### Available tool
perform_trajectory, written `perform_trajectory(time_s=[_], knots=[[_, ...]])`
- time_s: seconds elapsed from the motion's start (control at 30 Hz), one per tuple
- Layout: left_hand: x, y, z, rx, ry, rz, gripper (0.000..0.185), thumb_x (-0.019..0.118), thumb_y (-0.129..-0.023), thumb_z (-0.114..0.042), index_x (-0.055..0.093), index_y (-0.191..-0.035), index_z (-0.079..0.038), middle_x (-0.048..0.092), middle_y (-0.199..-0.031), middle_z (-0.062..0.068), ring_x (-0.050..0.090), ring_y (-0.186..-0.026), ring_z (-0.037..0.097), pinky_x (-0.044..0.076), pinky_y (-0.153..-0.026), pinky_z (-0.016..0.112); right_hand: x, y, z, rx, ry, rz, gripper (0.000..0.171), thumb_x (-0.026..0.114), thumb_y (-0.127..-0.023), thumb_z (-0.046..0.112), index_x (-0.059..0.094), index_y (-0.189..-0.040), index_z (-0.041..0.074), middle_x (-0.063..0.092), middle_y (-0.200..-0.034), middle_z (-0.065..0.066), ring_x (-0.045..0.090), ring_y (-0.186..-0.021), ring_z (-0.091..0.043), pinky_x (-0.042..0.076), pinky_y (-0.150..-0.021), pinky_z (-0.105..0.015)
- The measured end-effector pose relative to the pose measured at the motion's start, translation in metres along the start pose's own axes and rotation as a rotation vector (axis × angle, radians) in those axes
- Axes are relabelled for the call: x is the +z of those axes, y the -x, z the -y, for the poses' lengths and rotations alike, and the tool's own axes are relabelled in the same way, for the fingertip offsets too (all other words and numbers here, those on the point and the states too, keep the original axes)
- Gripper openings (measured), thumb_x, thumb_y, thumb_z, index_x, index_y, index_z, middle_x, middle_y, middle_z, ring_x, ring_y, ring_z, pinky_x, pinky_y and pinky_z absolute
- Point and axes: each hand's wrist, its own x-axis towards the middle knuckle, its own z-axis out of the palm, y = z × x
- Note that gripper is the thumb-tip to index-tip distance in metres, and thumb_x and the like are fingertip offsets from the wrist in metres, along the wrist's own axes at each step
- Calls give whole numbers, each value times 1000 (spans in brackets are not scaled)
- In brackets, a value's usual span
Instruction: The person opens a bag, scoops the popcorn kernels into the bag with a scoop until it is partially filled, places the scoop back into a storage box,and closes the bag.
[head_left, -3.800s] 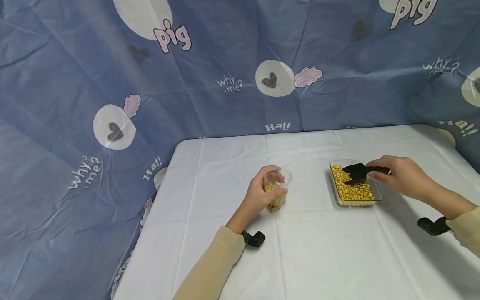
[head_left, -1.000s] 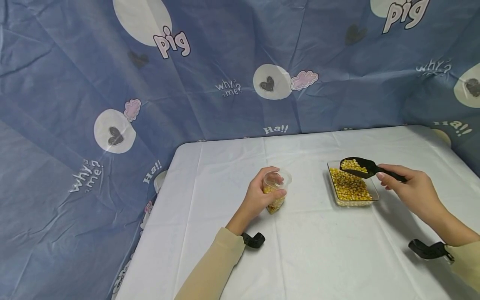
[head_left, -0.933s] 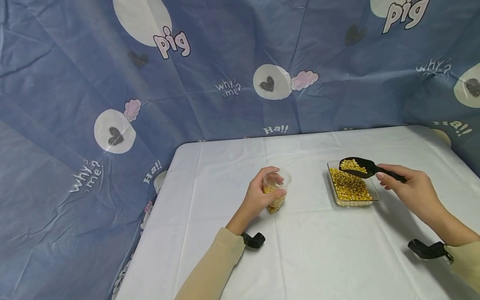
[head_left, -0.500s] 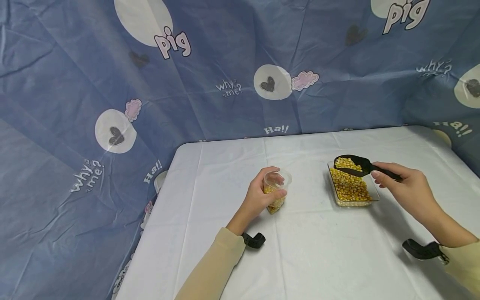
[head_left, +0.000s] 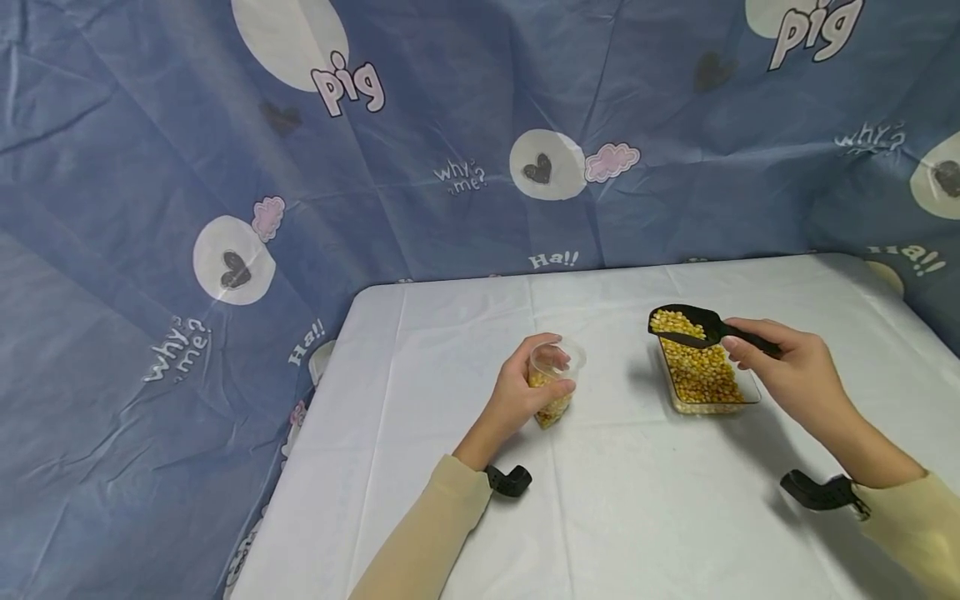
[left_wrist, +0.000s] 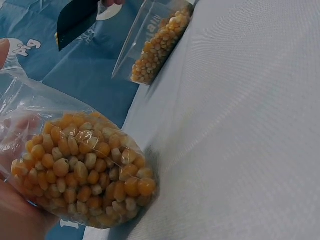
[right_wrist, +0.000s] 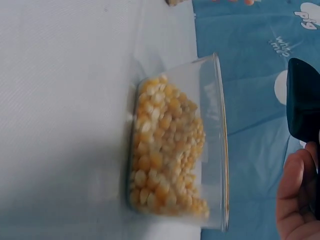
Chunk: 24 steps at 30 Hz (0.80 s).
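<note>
My left hand (head_left: 528, 379) grips a clear plastic bag (left_wrist: 82, 167) part filled with corn kernels, near the middle of the table. A round clear rim (head_left: 558, 357) stands open at the bag's top. My right hand (head_left: 787, 367) holds a black scoop (head_left: 686, 325) by its handle, with a heap of corn kernels (head_left: 675, 323) in its bowl. The scoop is level above the far left corner of a clear rectangular container (head_left: 712, 408), which holds more corn. In the right wrist view the container's wall (right_wrist: 212, 145) shows the corn sloping inside.
A white cloth covers the table (head_left: 637, 517). Behind it hangs a blue printed curtain (head_left: 420, 217), which also runs down the left side. A black wrist mount (head_left: 510, 481) juts from the left sleeve, another mount (head_left: 817, 492) from the right.
My right hand has dug the scoop out of the corn, raised it loaded, and moved it left toward the container's far left corner. The left hand and bag have stayed in place.
</note>
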Motion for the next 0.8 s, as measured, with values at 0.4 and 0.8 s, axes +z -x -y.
perform_trajectory(time_s=[0.4,0.8], knots=[[-2,-1,22,-23,-19,-14,61,77,-88,-5,49,-142,-12,63,-119,18,62,-109,28,49,-99,38,20,-10,20,-23,-51,54,35,69,-98,27,68,-132,17,71,-111,-2,68,-85,-10,52,-71,-15],[-2,-2,24,-29,3,-3,63,76,-88,-3,48,-143,-15,60,-122,24,61,-110,35,52,-93,41,42,-13,38,-46,-126,136,34,71,-96,21,70,-129,15,69,-119,-5,69,-87,-12,55,-70,-20]])
